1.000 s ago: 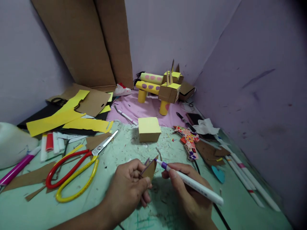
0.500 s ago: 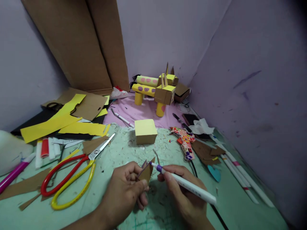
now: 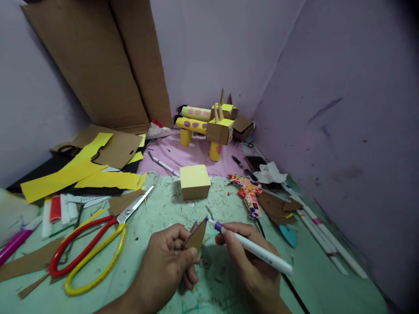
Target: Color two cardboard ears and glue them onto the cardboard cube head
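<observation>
Between the thumb and fingers of my left hand (image 3: 170, 261) is a small pointed cardboard piece (image 3: 197, 235), its tip up. My right hand (image 3: 253, 261) grips a white marker (image 3: 258, 250) with a purple band, and the marker's nib meets the cardboard's edge near the tip. Just beyond my hands sits a small cardboard box (image 3: 195, 182) with a pale yellow top. Scissors (image 3: 122, 218) with one red and one yellow handle lie half open left of my left hand.
Yellow and cardboard animal figures (image 3: 209, 124) stand on pink cloth at the back. Yellow paper strips (image 3: 65, 168) and glue sticks lie left. A flower-patterned glue gun (image 3: 249, 196) with a black cord, cardboard scraps (image 3: 275, 207) and white markers (image 3: 322, 231) lie right.
The whole view has shifted slightly, so objects appear further left. The marker nib is now closer to the cardboard's tip. Both hands keep their holds.
</observation>
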`<state>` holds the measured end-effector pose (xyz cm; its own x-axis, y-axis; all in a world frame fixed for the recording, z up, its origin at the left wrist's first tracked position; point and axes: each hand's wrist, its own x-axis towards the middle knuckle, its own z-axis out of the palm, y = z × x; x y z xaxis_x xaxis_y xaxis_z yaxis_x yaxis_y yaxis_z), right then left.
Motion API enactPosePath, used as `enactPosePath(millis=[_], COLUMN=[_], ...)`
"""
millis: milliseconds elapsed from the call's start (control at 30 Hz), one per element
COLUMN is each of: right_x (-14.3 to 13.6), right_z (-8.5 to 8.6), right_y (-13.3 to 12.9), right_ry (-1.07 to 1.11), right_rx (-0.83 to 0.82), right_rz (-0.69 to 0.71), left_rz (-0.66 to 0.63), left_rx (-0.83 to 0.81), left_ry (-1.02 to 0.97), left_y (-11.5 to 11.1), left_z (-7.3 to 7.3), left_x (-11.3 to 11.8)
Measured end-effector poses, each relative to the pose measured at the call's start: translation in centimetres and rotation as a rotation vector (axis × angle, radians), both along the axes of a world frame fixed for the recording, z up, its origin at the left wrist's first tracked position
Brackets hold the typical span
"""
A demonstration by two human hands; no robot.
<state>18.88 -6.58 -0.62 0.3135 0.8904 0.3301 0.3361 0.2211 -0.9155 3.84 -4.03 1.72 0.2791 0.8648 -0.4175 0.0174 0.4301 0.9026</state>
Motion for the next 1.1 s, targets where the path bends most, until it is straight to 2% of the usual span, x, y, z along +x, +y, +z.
enactPosePath(millis=[167,467,767,1100], right_x=[-0.14,-0.09,-0.22,0.13], right_z=[0.12,-0.06,0.02,-0.25], right_y=[-0.06,0.15,-0.05,0.09], right_ry=[-0.006,0.032,-0.014,0.011], right_rx=[0.012,-0.044,0.015,-0.023], right_rz=[0.037,-0.062,0.066,-0.037], left_rz=[0.011,0.022,0.012,0.025], left_rx=[-0.012,-0.020,-0.019,-0.013], left_ry=[0.011,0.002,0.000,-0.025], left_y=[0.10,0.01,-0.08,0.15], left_z=[-0.03,-0.20,-0.41,-0.18], left_x=[0.10,0.05,0.02,0.07])
